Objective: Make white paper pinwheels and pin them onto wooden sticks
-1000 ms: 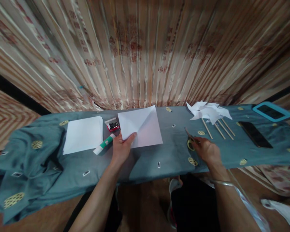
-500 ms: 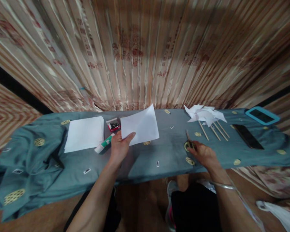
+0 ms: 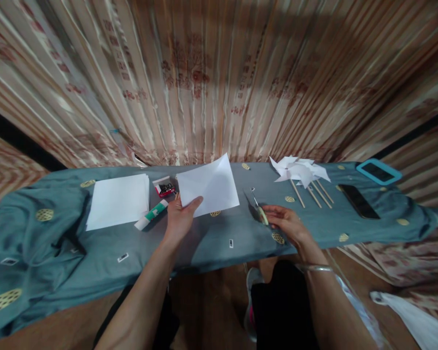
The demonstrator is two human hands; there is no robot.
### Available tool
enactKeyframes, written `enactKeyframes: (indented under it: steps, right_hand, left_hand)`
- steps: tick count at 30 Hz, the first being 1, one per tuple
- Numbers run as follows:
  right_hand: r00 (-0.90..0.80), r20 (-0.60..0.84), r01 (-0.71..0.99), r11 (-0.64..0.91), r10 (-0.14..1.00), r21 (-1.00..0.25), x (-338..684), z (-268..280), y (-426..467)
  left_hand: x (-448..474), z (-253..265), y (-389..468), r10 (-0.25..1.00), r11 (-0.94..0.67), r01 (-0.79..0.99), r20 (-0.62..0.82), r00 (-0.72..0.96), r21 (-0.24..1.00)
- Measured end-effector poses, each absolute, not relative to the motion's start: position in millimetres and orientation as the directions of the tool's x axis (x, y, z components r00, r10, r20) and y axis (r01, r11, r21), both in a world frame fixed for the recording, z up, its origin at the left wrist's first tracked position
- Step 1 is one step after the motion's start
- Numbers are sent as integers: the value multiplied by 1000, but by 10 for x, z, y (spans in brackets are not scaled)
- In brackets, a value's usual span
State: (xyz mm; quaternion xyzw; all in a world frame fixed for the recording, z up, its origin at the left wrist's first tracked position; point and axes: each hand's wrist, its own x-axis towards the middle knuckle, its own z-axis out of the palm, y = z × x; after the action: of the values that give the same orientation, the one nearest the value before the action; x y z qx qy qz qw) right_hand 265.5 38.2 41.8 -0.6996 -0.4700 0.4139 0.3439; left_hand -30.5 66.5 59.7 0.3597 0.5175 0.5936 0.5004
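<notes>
A white sheet of paper (image 3: pixel 213 182) is gripped at its lower left by my left hand (image 3: pixel 181 216), thumb on top and the fingers behind it. The paper is tilted, its far right corner raised. To its right, my right hand (image 3: pixel 286 219) holds scissors (image 3: pixel 262 214) by their yellowish-green handles, the blades pointing away and a little left. Close to my left hand lie a green and white glue stick (image 3: pixel 152 215) and a small red open box (image 3: pixel 164 187) with dark little pieces inside.
A stack of white paper (image 3: pixel 118 201) lies at left. At right are several paper pinwheels (image 3: pixel 302 171) on wooden sticks, a black phone (image 3: pixel 359 201) and a blue-framed device (image 3: pixel 379 172). A pleated curtain (image 3: pixel 197 87) hangs behind the cloth-covered table (image 3: pixel 204 250).
My right hand has lifted the scissors and brought them left, nearer the paper. My left hand keeps hold of the sheet. The whole view has shifted slightly.
</notes>
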Motion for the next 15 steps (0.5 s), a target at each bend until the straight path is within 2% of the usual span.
enactKeyframes:
  steps: [1, 3, 5, 7, 11, 13, 15]
  right_hand:
    - [185, -273, 275, -316, 944, -908, 2598, 447, 394]
    - [107, -288, -79, -280, 952, -957, 2477, 519, 417]
    - [52, -264, -385, -225, 963, -895, 2355, 597, 438]
    - [20, -251, -572, -195, 968, -797, 2245, 666, 453]
    - [-12, -267, -732, -190, 964, -654, 2095, 755, 465]
    - [1, -253, -731, -172, 967, -660, 2057, 769, 467]
    - [57, -226, -676, -129, 972, -725, 2030, 760, 473]
  left_hand:
    - [-289, 598, 670, 966, 36, -245, -96, -240, 969]
    - [-263, 587, 678, 968, 31, -286, -100, -230, 958]
    - [-248, 567, 682, 975, 34, -306, -99, -201, 952]
    - [-237, 553, 681, 980, 40, -304, -96, -172, 952]
    - [-210, 586, 681, 981, 30, -338, -93, -171, 941]
    - [-204, 615, 685, 977, 25, -365, -101, -189, 931]
    - [-214, 621, 691, 974, 32, -355, -109, -198, 934]
